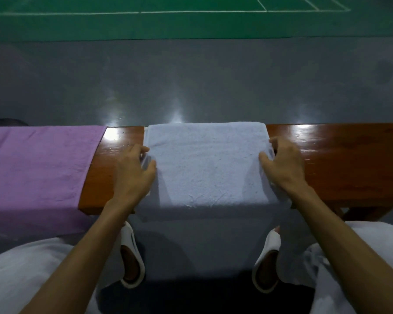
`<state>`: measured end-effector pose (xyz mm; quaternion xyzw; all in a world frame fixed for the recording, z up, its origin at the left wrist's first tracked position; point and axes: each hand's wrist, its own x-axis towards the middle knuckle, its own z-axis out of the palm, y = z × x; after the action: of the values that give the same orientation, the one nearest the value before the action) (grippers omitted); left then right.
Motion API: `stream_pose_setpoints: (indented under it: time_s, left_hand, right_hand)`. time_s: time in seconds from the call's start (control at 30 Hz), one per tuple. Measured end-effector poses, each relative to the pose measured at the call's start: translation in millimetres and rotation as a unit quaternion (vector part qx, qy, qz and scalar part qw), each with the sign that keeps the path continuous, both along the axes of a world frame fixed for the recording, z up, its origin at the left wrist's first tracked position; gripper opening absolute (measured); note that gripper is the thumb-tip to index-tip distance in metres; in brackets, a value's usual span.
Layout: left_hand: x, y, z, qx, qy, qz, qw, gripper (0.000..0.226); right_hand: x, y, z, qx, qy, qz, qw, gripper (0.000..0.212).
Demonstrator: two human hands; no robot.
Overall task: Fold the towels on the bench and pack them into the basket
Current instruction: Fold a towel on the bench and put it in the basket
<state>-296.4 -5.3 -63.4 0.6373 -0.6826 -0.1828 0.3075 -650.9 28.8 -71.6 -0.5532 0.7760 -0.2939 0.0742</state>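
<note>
Pale blue towel [204,164] draped across the wooden bench [336,159], near end hanging over the front edge, left hand [134,171] pinching its left border, right hand [281,164] gripping the right border (thumbs on top), purple towel [36,168] lying further left.

Pale blue towel [204,164] is lying flat across the desk [327,159], terry surface up. Its far edge is sitting at the desk's back edge and its near part is hanging over the front edge. Purple towel [36,164] is lying to its left, apart, bare wood showing between them; it too is draping over the front edge.
</note>
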Motion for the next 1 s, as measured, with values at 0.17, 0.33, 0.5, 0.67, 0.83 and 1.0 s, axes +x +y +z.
stream_pose_setpoints:
  time_s: [0.17,0.33,0.5,0.67,0.83,1.0]
  left_hand:
    - [7.1,-3.6,2.8,0.074,-0.066,0.085,0.991,0.027]
    - [-0.5,-6.5,2.2,0.071,-0.064,0.095,0.991,0.027]
    - [-10.5,-6.0,5.6,0.062,-0.028,0.076,0.995,0.014]
    - [-7.4,-8.3,16.6,0.100,0.085,0.053,0.990,0.015]
    - [0.4,-13.8,22.6,0.163,0.211,0.072,0.961,0.025]
    - [11.3,-15.7,25.7,0.155,0.241,0.018,0.958,0.041]
  right_hand:
    - [-15.2,1.1,6.3,0.079,-0.006,-0.071,0.994,0.024]
    - [-9.7,-2.0,4.9,0.082,0.014,-0.066,0.994,0.028]
    - [-6.0,-6.3,7.9,0.092,0.008,-0.044,0.995,0.019]
    - [-12.1,-5.5,10.3,0.074,-0.052,-0.016,0.996,0.016]
    - [-9.9,0.6,21.1,0.033,-0.227,-0.026,0.973,0.021]
    - [-17.7,2.0,29.8,0.063,-0.358,0.022,0.931,0.049]
